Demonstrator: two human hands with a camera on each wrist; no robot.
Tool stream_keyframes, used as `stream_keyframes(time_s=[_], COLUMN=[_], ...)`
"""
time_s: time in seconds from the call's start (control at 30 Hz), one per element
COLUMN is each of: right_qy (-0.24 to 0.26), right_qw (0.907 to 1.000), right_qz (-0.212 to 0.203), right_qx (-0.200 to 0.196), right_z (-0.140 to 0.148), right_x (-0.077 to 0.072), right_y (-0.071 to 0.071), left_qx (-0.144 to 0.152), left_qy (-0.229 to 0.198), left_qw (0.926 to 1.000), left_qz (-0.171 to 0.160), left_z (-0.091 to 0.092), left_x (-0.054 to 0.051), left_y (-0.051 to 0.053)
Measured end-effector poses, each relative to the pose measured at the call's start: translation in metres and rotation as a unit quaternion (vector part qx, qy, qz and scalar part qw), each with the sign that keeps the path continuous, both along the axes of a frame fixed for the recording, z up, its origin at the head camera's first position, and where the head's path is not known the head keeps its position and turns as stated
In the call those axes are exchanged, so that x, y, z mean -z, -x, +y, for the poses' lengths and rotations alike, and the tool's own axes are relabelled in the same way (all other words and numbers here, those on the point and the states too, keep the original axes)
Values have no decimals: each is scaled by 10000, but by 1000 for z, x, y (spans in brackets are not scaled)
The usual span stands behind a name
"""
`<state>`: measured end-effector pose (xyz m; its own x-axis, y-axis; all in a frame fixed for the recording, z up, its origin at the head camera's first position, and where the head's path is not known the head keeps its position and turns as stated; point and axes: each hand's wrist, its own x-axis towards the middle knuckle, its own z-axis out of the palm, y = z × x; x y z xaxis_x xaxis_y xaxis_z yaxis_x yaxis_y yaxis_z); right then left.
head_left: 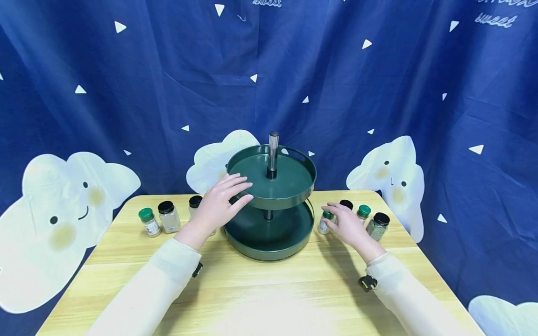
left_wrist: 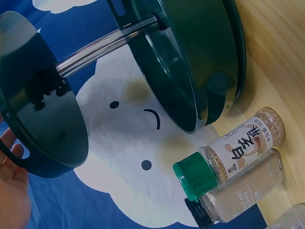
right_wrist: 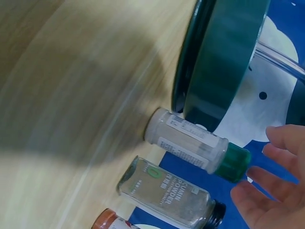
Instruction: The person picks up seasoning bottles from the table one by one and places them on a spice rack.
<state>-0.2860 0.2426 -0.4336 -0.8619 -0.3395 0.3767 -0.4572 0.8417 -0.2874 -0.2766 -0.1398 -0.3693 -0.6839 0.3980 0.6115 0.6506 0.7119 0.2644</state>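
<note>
A dark green two-tier round tray stand [head_left: 269,203] with a silver post stands at the middle of the table. My left hand [head_left: 218,203] is at the left rim of the upper tier, fingers extended; in the left wrist view its fingers lie by the rim's handle slot. My right hand [head_left: 346,224] reaches over a small green-capped shaker [head_left: 323,227] right of the stand. In the right wrist view, its spread fingers hover around the green cap [right_wrist: 233,162] without visibly gripping it. Beside that shaker is a black-capped cumin powder jar [right_wrist: 167,193].
Left of the stand are a green-capped shaker [head_left: 152,227], a black-capped jar [head_left: 170,221] and another black-capped jar [head_left: 195,202] partly behind my left hand. At right stand another green-capped shaker [head_left: 364,211] and a black-capped jar [head_left: 377,228]. A blue curtain [head_left: 168,93] hangs behind the table.
</note>
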Motion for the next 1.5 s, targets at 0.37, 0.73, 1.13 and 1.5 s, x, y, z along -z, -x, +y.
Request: stream_keyframes(time_s=[0.37,0.73,1.13,1.5], right_qy=[53,5,46,122], right_qw=[9999,9997,9989,9984], right_qz=[122,167,394,477], right_qx=[35,168,263,264], right_z=[-1,0,-3,-3], right_x=[5,11,14,18], right_y=[4,11,14,18], left_qx=[-30,-2,49,62], left_qy=[-22,-39,-60,-105], left_qw=[10000,10000,10000,9999], left_qz=[-32,-50,2,-1], left_z=[-1,0,1,1], left_x=[1,-1,-1,0], left_y=[1,-1,-2,-1])
